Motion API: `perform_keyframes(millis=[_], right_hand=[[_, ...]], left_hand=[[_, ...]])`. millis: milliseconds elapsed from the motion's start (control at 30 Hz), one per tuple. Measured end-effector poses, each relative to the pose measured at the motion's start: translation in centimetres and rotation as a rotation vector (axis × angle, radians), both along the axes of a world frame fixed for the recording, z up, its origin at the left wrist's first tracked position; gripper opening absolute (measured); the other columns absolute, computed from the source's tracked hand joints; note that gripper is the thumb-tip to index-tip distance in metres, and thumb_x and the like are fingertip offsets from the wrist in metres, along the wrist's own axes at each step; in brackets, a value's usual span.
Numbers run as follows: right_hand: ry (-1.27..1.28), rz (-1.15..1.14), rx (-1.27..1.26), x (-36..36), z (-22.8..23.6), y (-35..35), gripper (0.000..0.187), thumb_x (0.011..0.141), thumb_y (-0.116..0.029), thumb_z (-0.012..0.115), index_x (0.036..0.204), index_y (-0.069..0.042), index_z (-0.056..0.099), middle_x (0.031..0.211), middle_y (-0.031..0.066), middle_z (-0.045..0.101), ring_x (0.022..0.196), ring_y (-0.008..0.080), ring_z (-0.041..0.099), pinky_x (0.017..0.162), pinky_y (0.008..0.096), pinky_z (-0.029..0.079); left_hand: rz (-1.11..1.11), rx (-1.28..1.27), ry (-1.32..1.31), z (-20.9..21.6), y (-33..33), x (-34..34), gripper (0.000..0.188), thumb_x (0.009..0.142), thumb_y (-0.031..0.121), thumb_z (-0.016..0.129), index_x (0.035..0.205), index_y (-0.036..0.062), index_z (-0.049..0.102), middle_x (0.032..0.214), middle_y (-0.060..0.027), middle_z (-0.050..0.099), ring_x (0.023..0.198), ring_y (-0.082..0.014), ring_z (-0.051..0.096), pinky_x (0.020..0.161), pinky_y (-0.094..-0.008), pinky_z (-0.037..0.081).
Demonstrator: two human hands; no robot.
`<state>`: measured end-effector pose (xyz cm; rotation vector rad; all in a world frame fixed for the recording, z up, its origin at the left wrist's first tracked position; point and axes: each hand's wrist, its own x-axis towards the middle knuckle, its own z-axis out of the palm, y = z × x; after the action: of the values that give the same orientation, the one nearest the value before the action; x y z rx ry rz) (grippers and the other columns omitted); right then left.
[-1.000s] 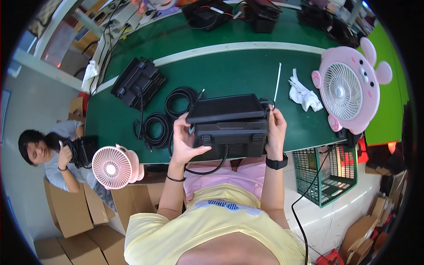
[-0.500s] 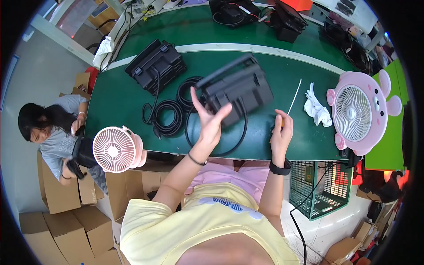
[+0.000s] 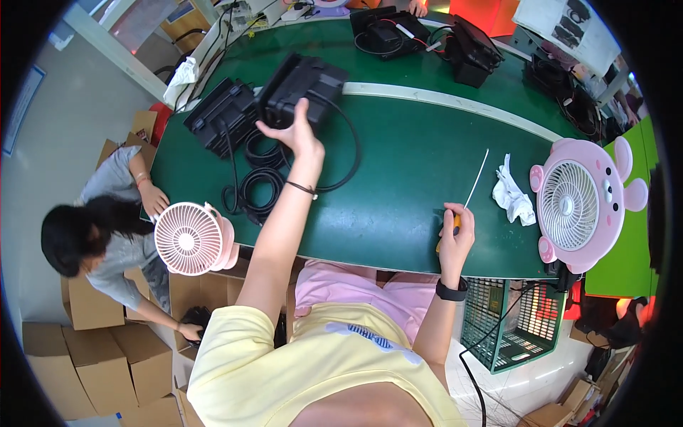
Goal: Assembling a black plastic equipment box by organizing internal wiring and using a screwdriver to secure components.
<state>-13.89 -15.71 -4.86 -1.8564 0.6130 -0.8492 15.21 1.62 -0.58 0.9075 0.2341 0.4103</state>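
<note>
One carton (image 3: 186, 292) holds something black (image 3: 196, 318) — left grip (image 3: 302, 144) clasps case (image 3: 306, 80), right grip (image 3: 455, 240) clasps screwdriver (image 3: 477, 178).

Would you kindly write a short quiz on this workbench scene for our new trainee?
1. Multiple choice: what does the right hand hold?
A) scissors
B) a yellow-handled screwdriver
C) a hammer

2. True or false: the crumpled white cloth lies to the left of the large pink animal-faced fan.

3. Short answer: the left hand is at one black case. As the picture shows it, on which side of that case is the neighbouring black case?

Key:
1. B
2. True
3. On its left
</note>
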Motion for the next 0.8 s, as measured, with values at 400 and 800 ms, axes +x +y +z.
perform_keyframes(millis=[400, 800], right_hand=[[0.018, 0.001, -0.101, 0.1, 0.8, 0.2, 0.009, 0.091, -0.005, 0.062, 0.099, -0.004, 0.066, 0.104, 0.0088, 0.062, 0.084, 0.02, 0.061, 0.073, 0.0306, 0.049], [-0.031, 0.008, -0.087, 0.8, 1.6, 0.1, 0.009, 0.087, -0.001, 0.064, 0.095, -0.004, 0.067, 0.099, 0.0111, 0.062, 0.083, 0.0255, 0.063, 0.074, 0.0333, 0.051]], left_hand=[[0.222, 0.045, 0.108, 0.1, 9.6, 8.7, 0.125, 0.071, 0.017, 0.085, 0.158, 0.0204, -0.005, 0.156, -0.0152, 0.026, 0.126, -0.0334, 0.047, 0.104, -0.0489, 0.047], [-0.273, 1.23, -0.685, 3.0, -7.8, 8.0, 0.061, 0.083, 0.019, 0.07, 0.138, 0.0052, 0.049, 0.144, -0.0183, 0.046, 0.134, -0.035, 0.043, 0.114, -0.0419, 0.033]])
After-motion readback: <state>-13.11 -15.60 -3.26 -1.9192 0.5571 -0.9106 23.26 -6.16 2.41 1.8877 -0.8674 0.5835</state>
